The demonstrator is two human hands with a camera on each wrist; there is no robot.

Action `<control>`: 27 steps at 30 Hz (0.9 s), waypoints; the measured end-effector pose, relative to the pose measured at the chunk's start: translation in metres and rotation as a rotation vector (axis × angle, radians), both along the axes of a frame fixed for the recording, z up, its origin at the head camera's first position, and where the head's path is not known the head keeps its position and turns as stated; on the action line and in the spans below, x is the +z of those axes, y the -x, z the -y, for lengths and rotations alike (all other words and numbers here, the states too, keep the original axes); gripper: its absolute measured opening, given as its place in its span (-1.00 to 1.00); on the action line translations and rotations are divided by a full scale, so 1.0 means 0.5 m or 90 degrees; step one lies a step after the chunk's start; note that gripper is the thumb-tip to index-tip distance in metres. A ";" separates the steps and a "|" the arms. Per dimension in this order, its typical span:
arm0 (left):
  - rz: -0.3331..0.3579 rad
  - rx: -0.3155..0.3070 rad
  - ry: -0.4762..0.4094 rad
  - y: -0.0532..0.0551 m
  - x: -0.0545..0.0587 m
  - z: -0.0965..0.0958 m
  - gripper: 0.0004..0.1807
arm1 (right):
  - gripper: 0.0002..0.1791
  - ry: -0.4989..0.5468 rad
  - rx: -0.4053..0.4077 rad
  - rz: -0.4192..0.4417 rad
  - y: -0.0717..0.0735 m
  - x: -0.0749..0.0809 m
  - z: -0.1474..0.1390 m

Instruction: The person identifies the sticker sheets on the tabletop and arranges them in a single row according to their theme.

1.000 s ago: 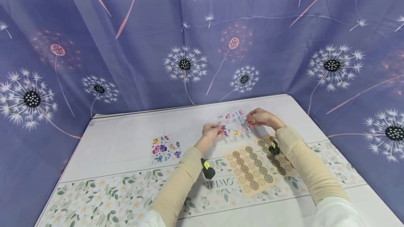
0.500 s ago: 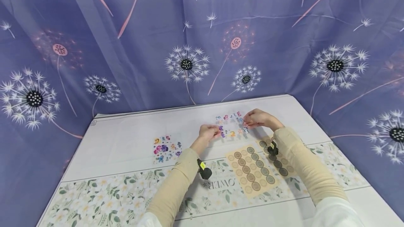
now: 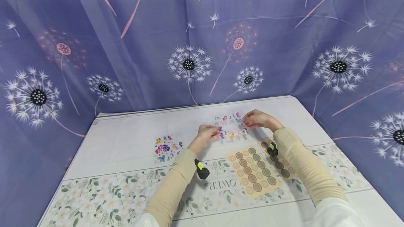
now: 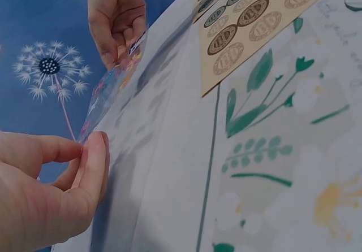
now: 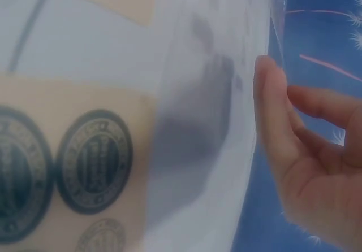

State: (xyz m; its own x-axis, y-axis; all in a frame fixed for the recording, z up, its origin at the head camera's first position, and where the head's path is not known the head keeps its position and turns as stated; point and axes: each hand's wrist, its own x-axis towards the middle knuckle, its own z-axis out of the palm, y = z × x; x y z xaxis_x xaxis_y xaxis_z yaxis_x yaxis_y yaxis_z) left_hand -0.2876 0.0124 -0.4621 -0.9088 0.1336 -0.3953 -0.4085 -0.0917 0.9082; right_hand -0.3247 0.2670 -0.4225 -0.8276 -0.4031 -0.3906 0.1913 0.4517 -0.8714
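Our left hand [image 3: 206, 133] pinches the left edge of a clear sticker sheet [image 3: 230, 126] between thumb and fingertips, and our right hand [image 3: 257, 119] pinches its right edge. We see the sheet stretched between the two hands over the far part of the white and floral table cover [image 3: 126, 132], held up off it; in the left wrist view its shadow falls on the cloth apart from it. The sheet carries small pony figures in pink, blue, purple and yellow around its border.

Left of the left hand, well apart from it, a second clear sheet [image 3: 165, 148] with similar coloured figures lies on the cover. Nearer to us than the held sheet lie a tan seal sheet [image 3: 252, 171], with rows of dark and pale round seals, and just to its right another tan sheet [image 3: 281, 166] of the same kind.

Our right sleeve [image 3: 310, 169] and the black wrist camera [image 3: 272, 149] hide part of that right-hand tan sheet. The printed word on the cover is cut off by the left edge of the other one. In the right wrist view only a sliver of the clear sheet shows above the fingertips, and the lettering on the seals is too blurred for us to read. Behind everything hangs a blue dandelion curtain [image 3: 145, 62].
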 end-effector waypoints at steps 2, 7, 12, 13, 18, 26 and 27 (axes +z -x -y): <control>0.001 -0.008 -0.007 0.001 0.001 0.006 -0.69 | -0.56 0.001 0.006 -0.003 0.000 0.001 0.002; -0.001 -0.005 -0.006 0.005 0.000 0.014 -0.70 | -0.57 0.011 0.007 0.001 0.001 0.002 0.009; -0.003 -0.008 -0.016 0.003 0.002 0.019 -0.70 | -0.61 0.015 -0.001 0.006 0.003 -0.003 0.016; -0.001 -0.007 -0.022 0.003 0.002 0.020 -0.70 | -0.62 0.013 -0.004 0.006 0.004 -0.003 0.017; -0.001 0.001 -0.044 0.002 0.002 0.027 -0.70 | -0.63 -0.002 -0.002 -0.009 0.005 -0.002 0.024; -0.003 -0.004 -0.037 0.000 0.008 0.037 -0.66 | -0.63 -0.004 0.001 -0.015 0.007 -0.003 0.031; -0.002 -0.004 -0.036 0.000 0.007 0.038 -0.66 | -0.63 0.002 0.001 -0.011 0.007 -0.004 0.032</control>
